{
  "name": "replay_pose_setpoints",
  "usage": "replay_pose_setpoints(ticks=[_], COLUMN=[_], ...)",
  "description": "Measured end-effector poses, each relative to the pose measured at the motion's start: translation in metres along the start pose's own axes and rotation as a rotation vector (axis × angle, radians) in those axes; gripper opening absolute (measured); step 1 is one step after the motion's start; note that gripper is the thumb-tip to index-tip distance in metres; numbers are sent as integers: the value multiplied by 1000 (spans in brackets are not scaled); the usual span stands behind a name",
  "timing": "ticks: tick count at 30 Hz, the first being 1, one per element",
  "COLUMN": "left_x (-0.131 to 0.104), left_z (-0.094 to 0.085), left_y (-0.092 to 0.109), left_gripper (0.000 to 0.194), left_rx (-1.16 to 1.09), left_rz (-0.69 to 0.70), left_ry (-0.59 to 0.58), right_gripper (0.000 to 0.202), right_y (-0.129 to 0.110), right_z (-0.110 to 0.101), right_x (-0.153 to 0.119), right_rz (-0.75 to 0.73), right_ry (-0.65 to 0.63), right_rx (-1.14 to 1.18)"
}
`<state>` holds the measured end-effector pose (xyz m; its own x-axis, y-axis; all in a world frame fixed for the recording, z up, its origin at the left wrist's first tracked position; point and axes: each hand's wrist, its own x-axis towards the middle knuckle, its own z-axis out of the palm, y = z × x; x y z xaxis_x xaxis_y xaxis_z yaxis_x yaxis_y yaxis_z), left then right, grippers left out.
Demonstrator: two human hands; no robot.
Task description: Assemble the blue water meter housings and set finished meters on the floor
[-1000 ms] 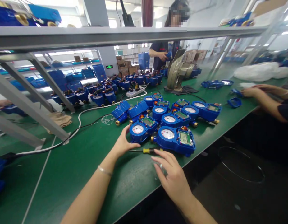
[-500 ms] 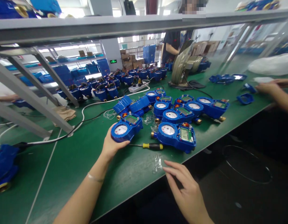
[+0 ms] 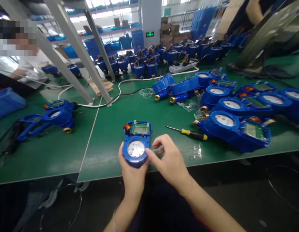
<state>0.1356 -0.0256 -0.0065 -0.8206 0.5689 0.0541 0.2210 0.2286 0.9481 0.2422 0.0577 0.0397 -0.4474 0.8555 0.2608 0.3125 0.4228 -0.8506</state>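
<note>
My left hand (image 3: 133, 180) is wrapped round the lower, round end of a blue water meter (image 3: 136, 157), which sits near the front edge of the green bench. Its dial faces up, and an uncovered circuit board with a small lit display is at the far end. Beside the meter's right side is my right hand (image 3: 172, 162), fingers bent and apart from the thumb. The thumb tip overlaps the dial's rim; whether it touches cannot be told. A yellow-and-black screwdriver (image 3: 194, 134) lies to the right, with a clear plastic scrap (image 3: 197, 150) below it.
Several more water meters (image 3: 226, 120) crowd the bench at right. Another meter (image 3: 57, 116) lies at left by a black-handled tool (image 3: 12, 138). Metal posts (image 3: 79, 51), a white cable (image 3: 119, 88) and a power strip (image 3: 182, 67) stand farther back. A person (image 3: 30, 64) works at far left.
My left hand has brought the water meter in front of me, near the bench edge, turned lengthwise. My right hand has come up beside it. The camera view has swung left and down.
</note>
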Motion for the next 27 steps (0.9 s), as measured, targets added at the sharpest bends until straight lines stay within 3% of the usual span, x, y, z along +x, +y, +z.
replay_pose_setpoints(ticks=[4,9,20,27], left_x=[-13,-18,-17,-17], left_z=[6,12,13,14], left_y=[1,-10,-12,-13], left_gripper=[100,100,98,96], left_rx=[-45,-61,-99,-115], left_rz=[-45,-1,36,36], left_ry=[-71,-81,-98,-104], right_gripper=[18,27,21,32], right_y=[-17,-22,-24,-28], right_z=[9,19,21,23], right_x=[21,35,37,41], right_rz=[-13,-63,15,50], right_ry=[-89,-76,-60,-69], right_rx=[-221,-415,-401,-427])
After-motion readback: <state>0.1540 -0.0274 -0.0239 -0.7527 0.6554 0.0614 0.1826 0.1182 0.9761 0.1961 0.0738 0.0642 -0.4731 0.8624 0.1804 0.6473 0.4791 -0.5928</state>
